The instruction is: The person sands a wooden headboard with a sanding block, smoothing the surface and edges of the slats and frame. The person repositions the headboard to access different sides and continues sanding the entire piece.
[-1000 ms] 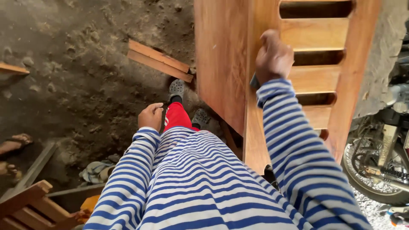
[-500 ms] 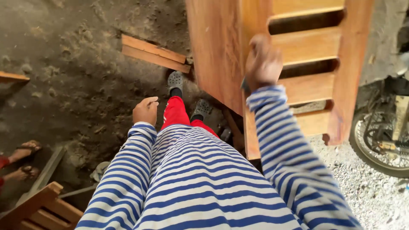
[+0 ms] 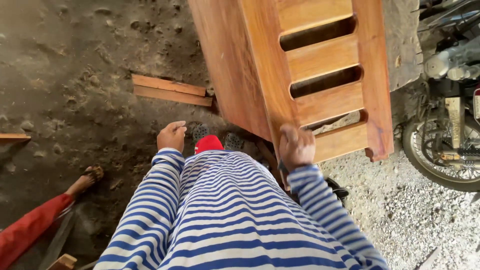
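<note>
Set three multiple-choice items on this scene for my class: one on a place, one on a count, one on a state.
1. Where is the motorcycle wheel? A right of the wooden frame; B left of it; C on top of it.
2. How many open slots show in the frame? A one; B three; C six.
3. What is the left hand doing? A gripping the frame; B hanging free, holding nothing; C lifting a plank.

Answers: 1 A, it stands at the right edge, on gravel. 2 B, three dark gaps between slats. 3 B, only the right hand grips the frame's edge.

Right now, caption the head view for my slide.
Right hand grips slatted wooden panel; left hand hangs free above dirt floor.
</note>
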